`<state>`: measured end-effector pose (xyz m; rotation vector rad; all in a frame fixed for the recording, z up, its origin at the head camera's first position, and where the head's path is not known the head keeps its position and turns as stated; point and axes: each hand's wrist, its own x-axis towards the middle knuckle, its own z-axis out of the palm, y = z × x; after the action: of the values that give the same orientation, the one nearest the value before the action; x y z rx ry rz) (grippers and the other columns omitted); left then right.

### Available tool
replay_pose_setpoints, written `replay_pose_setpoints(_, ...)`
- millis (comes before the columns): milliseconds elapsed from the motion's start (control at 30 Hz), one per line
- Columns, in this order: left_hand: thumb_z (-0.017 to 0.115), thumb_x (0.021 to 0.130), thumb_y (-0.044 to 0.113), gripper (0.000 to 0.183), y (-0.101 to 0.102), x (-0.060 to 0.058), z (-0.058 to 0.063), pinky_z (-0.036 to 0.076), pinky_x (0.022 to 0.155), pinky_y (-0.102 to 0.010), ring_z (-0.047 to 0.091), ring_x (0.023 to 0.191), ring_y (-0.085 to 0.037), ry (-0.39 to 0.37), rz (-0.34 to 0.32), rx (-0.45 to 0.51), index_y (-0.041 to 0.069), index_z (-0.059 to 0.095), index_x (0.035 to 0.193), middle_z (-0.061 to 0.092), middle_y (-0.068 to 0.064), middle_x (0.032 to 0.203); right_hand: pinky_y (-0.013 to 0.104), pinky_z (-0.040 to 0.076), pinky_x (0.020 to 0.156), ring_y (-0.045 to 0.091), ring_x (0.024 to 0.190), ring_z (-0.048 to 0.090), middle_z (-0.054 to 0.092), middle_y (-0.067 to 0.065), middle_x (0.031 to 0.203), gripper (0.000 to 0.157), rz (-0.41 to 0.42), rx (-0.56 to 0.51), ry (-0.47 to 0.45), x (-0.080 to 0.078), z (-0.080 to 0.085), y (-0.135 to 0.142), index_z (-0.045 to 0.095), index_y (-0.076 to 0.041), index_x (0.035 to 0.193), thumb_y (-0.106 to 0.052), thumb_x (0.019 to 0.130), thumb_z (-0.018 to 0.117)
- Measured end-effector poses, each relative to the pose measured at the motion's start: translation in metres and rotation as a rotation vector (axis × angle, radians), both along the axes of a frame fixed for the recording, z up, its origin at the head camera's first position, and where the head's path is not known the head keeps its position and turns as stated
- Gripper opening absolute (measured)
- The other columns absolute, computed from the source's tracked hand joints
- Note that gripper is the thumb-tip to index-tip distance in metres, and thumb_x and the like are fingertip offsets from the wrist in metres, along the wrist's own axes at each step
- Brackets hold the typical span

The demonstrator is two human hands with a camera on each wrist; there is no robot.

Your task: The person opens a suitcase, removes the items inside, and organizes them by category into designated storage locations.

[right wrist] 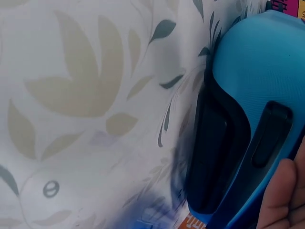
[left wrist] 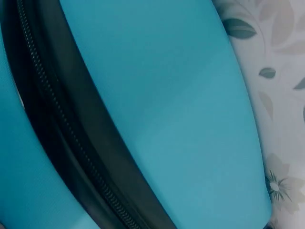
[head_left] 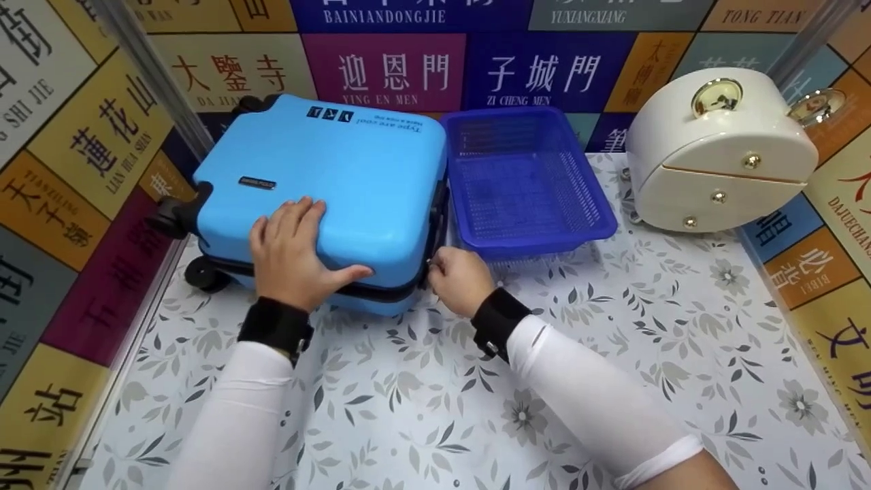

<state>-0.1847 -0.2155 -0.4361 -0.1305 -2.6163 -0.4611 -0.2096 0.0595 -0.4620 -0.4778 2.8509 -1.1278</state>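
Observation:
A light-blue hard-shell suitcase (head_left: 326,163) lies flat, its black wheels toward the left. My left hand (head_left: 289,252) rests on the lid near the front edge, fingers spread and thumb out. At the front right corner, my right hand (head_left: 459,279) has curled fingers and pinches a small zipper pull (head_left: 430,263), mostly covered by the fingertips. The left wrist view shows the black zipper (left wrist: 71,129) with its teeth meshed along the side. In the right wrist view, the curled right hand (right wrist: 286,195) is beside the suitcase end with its black handle (right wrist: 274,133).
A blue plastic basket (head_left: 599,228) stands against the suitcase's right side. Farther right is a cream rounded box (head_left: 721,156) with drawers and gold knobs. Printed panels (head_left: 384,75) wall in the back and sides. A floral cloth (head_left: 408,408) covers the table.

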Motion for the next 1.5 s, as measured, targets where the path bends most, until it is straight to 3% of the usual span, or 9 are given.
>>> replay_pose_setpoints(167, 0.074, 0.055, 0.095, 0.130, 0.012, 0.002, -0.002, 0.019, 0.125, -0.066, 0.043, 0.150, -0.038, 0.015, 0.020, 0.006, 0.016, 0.052, 0.155, 0.051, -0.012, 0.161, 0.036, 0.056, 0.069, 0.019, 0.069, 0.070, 0.076, 0.005, 0.080, 0.014, 0.013, -0.032, -0.053, -0.007, -0.003, 0.010, 0.071, -0.007, 0.092, -0.011, 0.099, 0.059)
replay_pose_setpoints(333, 0.072, 0.057, 0.096, 0.129, 0.025, 0.003, -0.001, 0.018, 0.125, -0.066, 0.043, 0.149, -0.038, -0.002, 0.047, 0.013, 0.015, 0.051, 0.155, 0.051, -0.013, 0.161, 0.031, 0.054, 0.065, 0.017, 0.071, 0.067, 0.077, 0.007, 0.087, 0.015, -0.028, -0.057, -0.097, -0.015, -0.005, 0.018, 0.073, -0.006, 0.102, -0.011, 0.104, 0.058)
replay_pose_setpoints(567, 0.070, 0.060, 0.096, 0.128, 0.033, 0.006, 0.001, 0.019, 0.125, -0.066, 0.042, 0.150, -0.039, -0.024, 0.084, -0.008, 0.015, 0.049, 0.157, 0.049, -0.013, 0.162, 0.042, 0.058, 0.081, 0.027, 0.087, 0.072, 0.078, 0.010, 0.098, 0.016, -0.059, 0.001, -0.074, -0.016, -0.003, 0.019, 0.072, -0.006, 0.102, -0.012, 0.106, 0.058)
replay_pose_setpoints(767, 0.067, 0.061, 0.098, 0.130, 0.035, 0.006, 0.000, 0.018, 0.125, -0.066, 0.040, 0.151, -0.039, -0.033, 0.096, -0.017, 0.015, 0.047, 0.158, 0.048, -0.013, 0.163, 0.044, 0.057, 0.083, 0.030, 0.089, 0.072, 0.078, 0.011, 0.096, 0.015, -0.022, 0.034, -0.036, -0.016, -0.003, 0.024, 0.069, -0.006, 0.096, -0.012, 0.105, 0.060)
replay_pose_setpoints(967, 0.064, 0.062, 0.099, 0.130, 0.035, 0.007, 0.002, 0.017, 0.126, -0.066, 0.039, 0.152, -0.038, -0.045, 0.101, -0.015, 0.015, 0.045, 0.160, 0.046, -0.013, 0.164, 0.044, 0.058, 0.082, 0.029, 0.087, 0.072, 0.078, 0.012, 0.097, 0.016, 0.018, 0.082, -0.022, -0.020, 0.001, 0.028, 0.069, -0.004, 0.101, -0.013, 0.106, 0.058)
replay_pose_setpoints(1500, 0.062, 0.062, 0.101, 0.131, 0.038, 0.006, 0.004, 0.020, 0.125, -0.067, 0.040, 0.151, -0.040, -0.025, 0.111, -0.035, 0.014, 0.045, 0.159, 0.047, -0.016, 0.163, 0.044, 0.059, 0.081, 0.028, 0.088, 0.074, 0.078, 0.008, 0.095, 0.016, 0.059, 0.130, -0.006, 0.001, 0.010, 0.026, 0.068, -0.008, 0.093, -0.014, 0.105, 0.060)
